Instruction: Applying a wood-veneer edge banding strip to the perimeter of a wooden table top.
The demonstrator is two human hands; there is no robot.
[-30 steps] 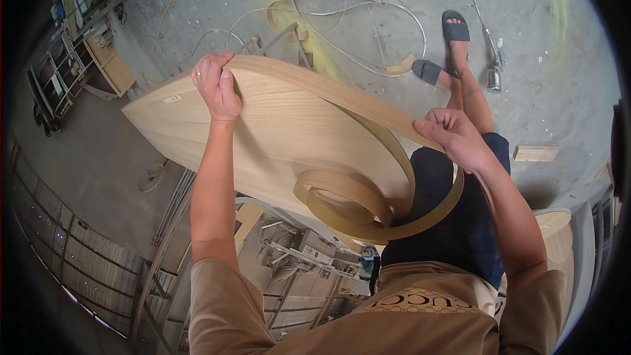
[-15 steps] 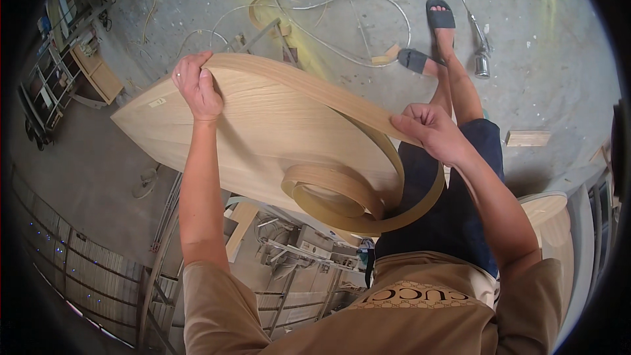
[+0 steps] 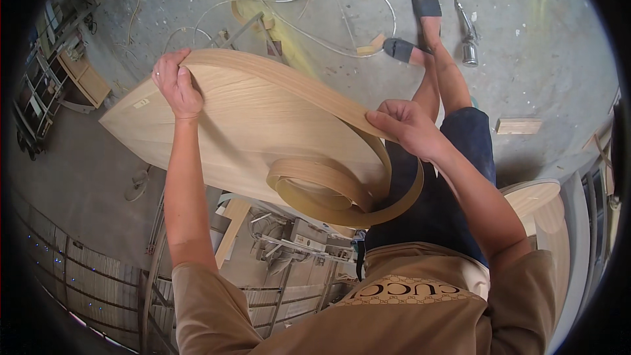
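Observation:
A broad wooden board (image 3: 243, 125) with a curved rim and pale grain lies tilted in front of me. Along its curved far edge runs a wood-grain edge banding strip (image 3: 276, 72). Its loose end curls into a coil (image 3: 319, 172) over the near right part of the board, showing a yellowish back. My left hand (image 3: 177, 85) is wrapped over the far left edge, fingers beyond the rim and thumb on the face. With my right hand (image 3: 404, 128) I pinch the strip near the board's right end, where it parts from the edge.
Behind the board, a looped hose (image 3: 388, 10) and a metal spray gun (image 3: 469, 51) lie on the grey floor. A wood block (image 3: 518, 126) is to the right, near rounded wooden panels (image 3: 532, 198). A small cabinet (image 3: 85, 79) and metal racks stand at left.
The whole view has shifted slightly, so most things appear a little further left. My right hand has moved a little left toward the board, still pinching the strip. The left hand keeps its grip.

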